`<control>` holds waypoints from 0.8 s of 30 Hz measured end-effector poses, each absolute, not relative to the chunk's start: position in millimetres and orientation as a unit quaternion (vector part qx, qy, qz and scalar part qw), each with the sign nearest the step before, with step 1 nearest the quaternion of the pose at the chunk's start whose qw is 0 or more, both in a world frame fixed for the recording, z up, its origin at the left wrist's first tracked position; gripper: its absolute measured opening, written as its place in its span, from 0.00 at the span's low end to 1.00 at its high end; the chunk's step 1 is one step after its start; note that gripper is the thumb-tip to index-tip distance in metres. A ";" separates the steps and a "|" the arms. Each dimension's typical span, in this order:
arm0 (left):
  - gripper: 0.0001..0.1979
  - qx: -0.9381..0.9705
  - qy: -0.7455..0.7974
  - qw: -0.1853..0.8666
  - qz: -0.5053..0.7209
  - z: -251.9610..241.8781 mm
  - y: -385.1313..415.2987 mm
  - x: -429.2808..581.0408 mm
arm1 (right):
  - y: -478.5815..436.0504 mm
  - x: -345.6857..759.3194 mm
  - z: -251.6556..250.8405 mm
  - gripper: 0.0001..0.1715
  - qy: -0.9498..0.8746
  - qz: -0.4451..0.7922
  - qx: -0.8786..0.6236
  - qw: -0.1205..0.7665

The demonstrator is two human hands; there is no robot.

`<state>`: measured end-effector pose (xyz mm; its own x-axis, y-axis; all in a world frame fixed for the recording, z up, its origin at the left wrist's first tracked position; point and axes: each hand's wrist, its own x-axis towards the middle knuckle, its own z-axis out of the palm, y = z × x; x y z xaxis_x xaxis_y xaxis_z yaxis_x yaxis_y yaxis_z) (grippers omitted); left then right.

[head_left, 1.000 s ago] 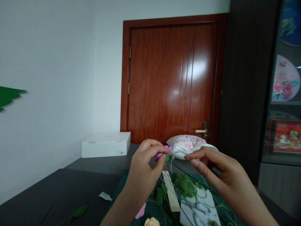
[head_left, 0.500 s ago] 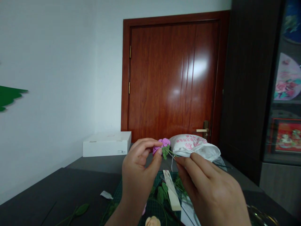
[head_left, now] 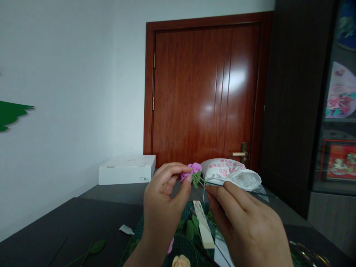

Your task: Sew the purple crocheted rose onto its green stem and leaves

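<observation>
Between the thumb and fingers of my left hand (head_left: 165, 198) is a purple crocheted flower (head_left: 195, 168) with green leafy parts (head_left: 196, 179) under its petals. My right hand (head_left: 244, 218) is just to the right, its thumb and fingers pinched on a thin pale thread (head_left: 200, 181) that runs to the base of the flower. A loose end of thread hangs between the two hands. A dark thin stem extends from the flower's green base to the right, behind my right fingers.
A green cutting mat (head_left: 182, 246) bears green leaves (head_left: 190, 230), a pale strip (head_left: 204, 226) and a peach flower (head_left: 180, 261). A white box (head_left: 125, 175) and a white plastic bag (head_left: 222, 168) stand behind. A leaf stem (head_left: 97, 247) lies left.
My right hand has shifted slightly to the left. My left hand and the flower have hardly moved.
</observation>
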<state>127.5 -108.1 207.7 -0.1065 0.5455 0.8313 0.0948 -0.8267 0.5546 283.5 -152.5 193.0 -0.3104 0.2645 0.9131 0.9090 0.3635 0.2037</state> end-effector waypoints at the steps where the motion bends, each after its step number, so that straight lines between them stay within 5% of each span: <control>1: 0.05 0.650 0.249 0.158 0.700 207.5 -108.0 127.3 | -152.4 283.0 193.4 0.13 -0.713 -0.384 -0.413 0.417; 24: 0.08 0.670 0.226 0.121 0.697 203.0 -101.8 129.4 | -148.7 271.4 196.2 0.20 -0.674 -0.416 -0.407 0.455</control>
